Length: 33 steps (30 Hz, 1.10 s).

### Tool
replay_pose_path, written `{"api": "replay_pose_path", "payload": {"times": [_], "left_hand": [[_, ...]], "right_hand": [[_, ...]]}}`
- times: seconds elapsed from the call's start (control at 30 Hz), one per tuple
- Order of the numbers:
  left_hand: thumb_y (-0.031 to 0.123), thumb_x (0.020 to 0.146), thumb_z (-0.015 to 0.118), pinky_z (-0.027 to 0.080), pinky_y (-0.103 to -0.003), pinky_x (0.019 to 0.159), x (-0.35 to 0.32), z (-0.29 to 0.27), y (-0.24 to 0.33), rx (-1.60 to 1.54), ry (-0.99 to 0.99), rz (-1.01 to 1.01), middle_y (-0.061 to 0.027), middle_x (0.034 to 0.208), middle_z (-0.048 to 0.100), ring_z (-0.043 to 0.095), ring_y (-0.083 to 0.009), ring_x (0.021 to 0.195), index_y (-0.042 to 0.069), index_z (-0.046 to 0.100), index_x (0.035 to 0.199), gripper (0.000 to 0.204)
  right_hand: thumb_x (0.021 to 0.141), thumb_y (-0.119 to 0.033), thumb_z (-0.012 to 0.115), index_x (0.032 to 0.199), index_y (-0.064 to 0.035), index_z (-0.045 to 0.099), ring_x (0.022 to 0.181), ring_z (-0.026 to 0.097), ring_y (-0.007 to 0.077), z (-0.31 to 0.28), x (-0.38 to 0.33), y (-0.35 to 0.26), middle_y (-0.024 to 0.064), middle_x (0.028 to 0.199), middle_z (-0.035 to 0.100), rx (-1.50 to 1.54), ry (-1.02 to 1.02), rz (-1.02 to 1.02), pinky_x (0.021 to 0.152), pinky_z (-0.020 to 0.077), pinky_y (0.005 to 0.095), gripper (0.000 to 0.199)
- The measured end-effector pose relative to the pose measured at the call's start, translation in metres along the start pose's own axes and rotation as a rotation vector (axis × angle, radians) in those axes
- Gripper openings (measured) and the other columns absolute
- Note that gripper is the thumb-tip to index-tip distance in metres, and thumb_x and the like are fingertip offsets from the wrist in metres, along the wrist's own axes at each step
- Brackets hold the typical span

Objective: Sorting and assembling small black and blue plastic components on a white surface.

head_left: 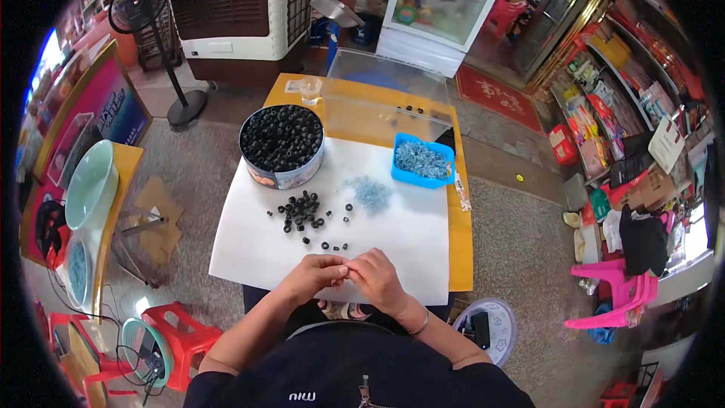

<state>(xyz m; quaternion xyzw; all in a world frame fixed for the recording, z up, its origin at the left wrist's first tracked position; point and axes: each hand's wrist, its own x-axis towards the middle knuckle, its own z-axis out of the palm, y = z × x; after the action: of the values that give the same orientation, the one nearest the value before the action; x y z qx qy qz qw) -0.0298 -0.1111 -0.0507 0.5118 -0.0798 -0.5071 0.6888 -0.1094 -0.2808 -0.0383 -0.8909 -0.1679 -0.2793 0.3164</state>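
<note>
Both hands meet at the near edge of the white sheet on the table: left hand and right hand fingertips pinched together on something tiny, too small to identify, probably one of the black beads. Loose black beads sit just beyond the hands, a small pile of pale blue rings to the right of them. Round tin far left is full of black beads, blue tray far right full of blue rings. Judging by that, most stock is unprocessed; early on.
</note>
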Motion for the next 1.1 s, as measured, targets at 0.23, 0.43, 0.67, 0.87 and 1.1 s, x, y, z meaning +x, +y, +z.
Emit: {"api": "replay_pose_path", "payload": {"times": [0.23, 0.43, 0.67, 0.87, 1.1], "left_hand": [[0.017, 0.093, 0.057, 0.049, -0.025, 0.069, -0.005, -0.002, 0.006, 0.018, -0.132, -0.089, -0.0041, 0.086, 0.062, 0.057, -0.0112, 0.073, -0.005, 0.06, 0.111, 0.028], [0.019, 0.096, 0.054, 0.048, -0.026, 0.067, -0.006, -0.005, 0.01, 0.073, -0.228, -0.088, -0.0016, 0.079, 0.059, 0.055, -0.0102, 0.071, -0.002, 0.061, 0.109, 0.026], [0.02, 0.099, 0.047, 0.039, -0.021, 0.058, -0.006, 0.005, 0.007, 0.085, -0.031, 0.044, 0.0015, 0.078, 0.051, 0.043, -0.007, 0.063, -0.001, 0.059, 0.108, 0.025], [0.017, 0.099, 0.044, 0.036, -0.022, 0.056, -0.003, 0.009, -0.003, -0.127, 0.003, 0.1, 0.0008, 0.078, 0.048, 0.038, -0.0073, 0.061, -0.001, 0.056, 0.11, 0.025], [0.021, 0.099, 0.046, 0.048, -0.026, 0.072, -0.003, 0.018, -0.004, -0.046, 0.08, 0.177, -0.0039, 0.092, 0.06, 0.056, -0.0115, 0.078, -0.002, 0.058, 0.111, 0.029]], "right_hand": [[0.076, -0.005, 0.069, 0.084, -0.0057, 0.06, 0.069, 0.051, 0.0248, -0.003, -0.003, 0.0, 0.0059, 0.075, 0.056, 0.186, -0.071, 0.103, 0.062, 0.0417, 0.0348, 0.012], [0.078, -0.008, 0.068, 0.085, -0.0058, 0.06, 0.07, 0.051, 0.0246, -0.01, 0.002, -0.005, 0.0058, 0.075, 0.056, 0.173, -0.125, 0.102, 0.063, 0.0417, 0.0346, 0.011], [0.082, -0.008, 0.065, 0.088, -0.0034, 0.062, 0.073, 0.054, 0.0263, -0.015, 0.005, -0.006, 0.0086, 0.077, 0.058, 0.262, -0.056, 0.304, 0.066, 0.0437, 0.0355, 0.009], [0.083, -0.005, 0.062, 0.087, -0.0019, 0.062, 0.072, 0.055, 0.0247, -0.012, 0.011, -0.009, 0.0093, 0.077, 0.058, 0.21, 0.02, 0.298, 0.064, 0.0447, 0.0336, 0.005], [0.077, -0.008, 0.066, 0.098, -0.0039, 0.062, 0.089, 0.052, 0.0292, -0.011, 0.017, -0.012, 0.01, 0.097, 0.055, 0.126, -0.04, 0.19, 0.078, 0.0427, 0.0394, 0.022]]}}
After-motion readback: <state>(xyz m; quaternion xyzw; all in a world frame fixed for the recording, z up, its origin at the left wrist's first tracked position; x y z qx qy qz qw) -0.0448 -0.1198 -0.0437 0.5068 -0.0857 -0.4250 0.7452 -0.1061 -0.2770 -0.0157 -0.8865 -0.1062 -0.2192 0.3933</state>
